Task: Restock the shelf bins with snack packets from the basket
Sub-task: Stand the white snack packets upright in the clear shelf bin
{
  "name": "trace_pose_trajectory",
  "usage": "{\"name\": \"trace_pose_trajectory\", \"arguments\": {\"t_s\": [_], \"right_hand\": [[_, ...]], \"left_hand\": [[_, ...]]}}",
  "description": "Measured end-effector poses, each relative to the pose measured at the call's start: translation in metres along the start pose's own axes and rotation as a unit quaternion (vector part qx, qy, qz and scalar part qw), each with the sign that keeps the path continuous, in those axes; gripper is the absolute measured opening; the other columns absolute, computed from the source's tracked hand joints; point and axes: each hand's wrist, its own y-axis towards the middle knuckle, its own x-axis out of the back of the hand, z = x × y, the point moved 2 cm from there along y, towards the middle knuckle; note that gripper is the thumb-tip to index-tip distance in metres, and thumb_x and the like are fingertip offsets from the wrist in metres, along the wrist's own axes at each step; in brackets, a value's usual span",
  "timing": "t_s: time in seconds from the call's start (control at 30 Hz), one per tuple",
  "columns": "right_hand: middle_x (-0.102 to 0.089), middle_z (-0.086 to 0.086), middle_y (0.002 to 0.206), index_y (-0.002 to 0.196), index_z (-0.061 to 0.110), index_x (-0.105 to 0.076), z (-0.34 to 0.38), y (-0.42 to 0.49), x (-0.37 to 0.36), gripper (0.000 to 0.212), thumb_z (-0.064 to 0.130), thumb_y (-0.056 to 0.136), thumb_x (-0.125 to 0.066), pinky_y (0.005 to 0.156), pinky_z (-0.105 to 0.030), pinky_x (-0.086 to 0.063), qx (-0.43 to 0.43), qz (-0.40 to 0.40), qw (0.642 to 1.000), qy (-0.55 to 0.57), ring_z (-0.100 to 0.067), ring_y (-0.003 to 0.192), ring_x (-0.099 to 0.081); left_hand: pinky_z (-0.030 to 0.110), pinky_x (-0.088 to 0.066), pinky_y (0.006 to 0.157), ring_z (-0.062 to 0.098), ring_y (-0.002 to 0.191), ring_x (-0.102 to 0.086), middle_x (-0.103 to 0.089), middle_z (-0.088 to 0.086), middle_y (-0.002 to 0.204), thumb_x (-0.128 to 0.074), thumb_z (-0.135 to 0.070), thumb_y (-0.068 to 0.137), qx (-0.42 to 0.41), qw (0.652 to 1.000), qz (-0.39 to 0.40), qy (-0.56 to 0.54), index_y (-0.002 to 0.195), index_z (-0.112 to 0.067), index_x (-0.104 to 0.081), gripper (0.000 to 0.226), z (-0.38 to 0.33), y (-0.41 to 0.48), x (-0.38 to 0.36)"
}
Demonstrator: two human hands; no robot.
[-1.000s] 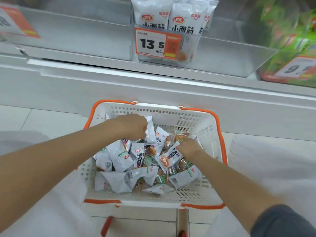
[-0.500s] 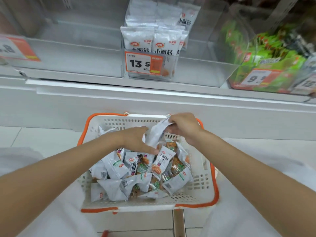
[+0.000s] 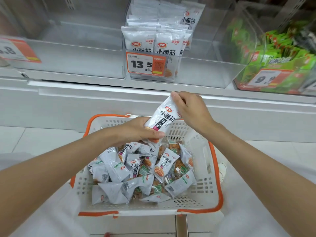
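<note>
above the far rim of the basket [image 3: 213, 161], my left hand [image 3: 136, 130] and right hand [image 3: 191, 110] are both gripping one snack packet [image 3: 161, 120].

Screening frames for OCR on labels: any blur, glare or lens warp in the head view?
Head view: centre sharp, price tag and held packet legible; left price tag and green packets smeared toward the edges; wide-angle bowing along the shelf edge; soft sheen on the clear bins, no harsh shadows.
</note>
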Motion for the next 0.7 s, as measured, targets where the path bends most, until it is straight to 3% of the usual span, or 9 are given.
{"name": "trace_pose_trajectory", "arguments": {"t_s": [0.1,0.2,0.4,0.6,0.7], "right_hand": [[-0.041,0.002,0.049,0.056,0.017,-0.037,-0.002,0.0,0.003,0.053,0.042,0.102,-0.044,0.052,-0.035,-0.028,0.017,-0.02,1.0,-0.011,-0.017,0.049,-0.037],[-0.039,0.0,0.046,0.054,0.018,-0.035,-0.002,0.0,0.007,0.053,0.04,0.099,-0.051,0.051,-0.035,-0.027,0.051,-0.044,0.998,-0.004,-0.018,0.046,-0.033],[-0.05,-0.005,0.049,0.056,0.015,-0.044,-0.01,0.001,0.002,0.049,0.038,0.098,-0.055,0.048,-0.031,-0.028,0.055,-0.066,0.996,0.03,-0.025,0.048,-0.046],[-0.04,0.005,0.044,0.051,0.019,-0.04,-0.007,0.009,0.004,0.053,0.038,0.097,-0.056,0.047,-0.03,-0.028,0.024,-0.059,0.997,0.036,-0.015,0.044,-0.036],[-0.054,-0.001,0.053,0.06,0.013,-0.049,-0.003,0.002,0.006,0.05,0.042,0.101,-0.046,0.045,-0.023,-0.04,-0.07,-0.035,0.979,0.187,-0.012,0.046,-0.052]], "left_hand": [[0.019,-0.052,0.065,0.007,0.072,-0.068,-0.073,-0.007,0.076,-0.075,-0.035,0.069,-0.006,1.0,0.011,0.006,0.089,-0.019,-0.066,0.027,-0.006,-0.005,-0.001],[0.013,-0.048,0.052,0.003,0.061,-0.066,-0.071,-0.007,0.068,-0.075,-0.023,0.078,0.0,0.999,0.011,0.037,0.084,-0.016,-0.066,0.012,-0.012,-0.007,0.002],[0.021,-0.056,0.062,0.007,0.069,-0.07,-0.074,-0.003,0.079,-0.077,-0.017,0.08,-0.003,0.997,-0.01,0.073,0.086,-0.018,-0.068,0.011,-0.014,-0.005,0.007],[0.016,-0.053,0.056,0.003,0.062,-0.067,-0.072,-0.007,0.069,-0.076,-0.017,0.081,-0.008,0.997,-0.015,0.07,0.081,-0.019,-0.068,0.008,-0.017,-0.003,0.009],[0.018,-0.054,0.058,0.003,0.064,-0.067,-0.073,-0.01,0.07,-0.076,-0.019,0.081,-0.016,0.996,-0.041,0.076,0.081,-0.023,-0.068,0.009,-0.012,-0.003,0.014]]}}
